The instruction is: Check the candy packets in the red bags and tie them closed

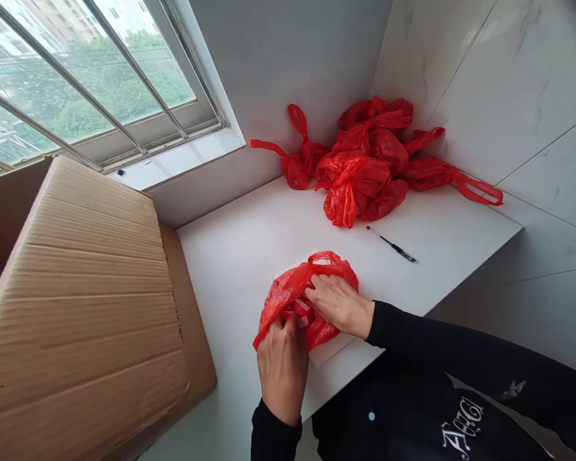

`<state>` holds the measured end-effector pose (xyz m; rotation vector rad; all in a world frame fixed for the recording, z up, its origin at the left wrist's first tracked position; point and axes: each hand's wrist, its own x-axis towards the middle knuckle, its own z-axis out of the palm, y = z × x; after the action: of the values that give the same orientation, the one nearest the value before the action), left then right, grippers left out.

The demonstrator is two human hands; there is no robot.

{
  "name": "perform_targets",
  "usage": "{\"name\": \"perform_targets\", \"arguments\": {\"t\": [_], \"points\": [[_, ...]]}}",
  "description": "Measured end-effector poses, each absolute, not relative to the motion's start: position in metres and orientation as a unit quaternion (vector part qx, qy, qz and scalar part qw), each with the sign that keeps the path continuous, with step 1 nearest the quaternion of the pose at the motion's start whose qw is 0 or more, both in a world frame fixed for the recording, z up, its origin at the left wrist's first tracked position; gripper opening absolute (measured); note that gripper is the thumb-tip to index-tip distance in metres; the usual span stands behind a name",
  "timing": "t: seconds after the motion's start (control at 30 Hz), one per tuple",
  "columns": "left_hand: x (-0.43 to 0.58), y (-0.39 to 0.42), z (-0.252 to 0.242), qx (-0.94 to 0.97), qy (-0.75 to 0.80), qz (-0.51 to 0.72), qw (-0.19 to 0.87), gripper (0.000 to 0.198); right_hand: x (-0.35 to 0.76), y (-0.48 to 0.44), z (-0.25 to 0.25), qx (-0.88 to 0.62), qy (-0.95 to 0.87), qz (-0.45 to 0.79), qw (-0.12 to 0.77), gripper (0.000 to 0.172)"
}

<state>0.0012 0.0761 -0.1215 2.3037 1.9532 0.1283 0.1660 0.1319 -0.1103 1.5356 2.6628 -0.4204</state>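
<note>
A red plastic bag sits on the white table, its mouth spread apart and one loop handle standing up at the back. My left hand is closed at the bag's near rim, fingertips partly hidden inside the mouth. On the other side, my right hand is closed on the plastic with its fingers curled over the edge. Between the hands, small red and whitish items show inside the bag; their kind is hard to make out. A flat pale sheet or card lies under the bag.
Several knotted red plastic bags are heaped at the back against the wall. A black pen lies on the white table. To the left stands a large cardboard box, flap raised, below a barred window.
</note>
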Motion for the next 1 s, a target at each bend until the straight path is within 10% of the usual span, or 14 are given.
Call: {"name": "perform_targets", "arguments": {"t": [0.3, 0.6, 1.0], "points": [[-0.002, 0.082, -0.126, 0.758, 0.645, 0.049, 0.085, 0.035, 0.175, 0.116, -0.101, 0.493, 0.860, -0.128, -0.012, 0.029], [0.001, 0.085, -0.126, 0.760, 0.634, 0.059, 0.128, 0.018, 0.174, 0.115, -0.088, 0.491, 0.838, -0.189, 0.146, 0.034], [-0.004, 0.085, -0.131, 0.743, 0.649, 0.100, 0.129, 0.018, 0.190, 0.108, -0.070, 0.540, 0.820, -0.178, 0.064, 0.021]]}}
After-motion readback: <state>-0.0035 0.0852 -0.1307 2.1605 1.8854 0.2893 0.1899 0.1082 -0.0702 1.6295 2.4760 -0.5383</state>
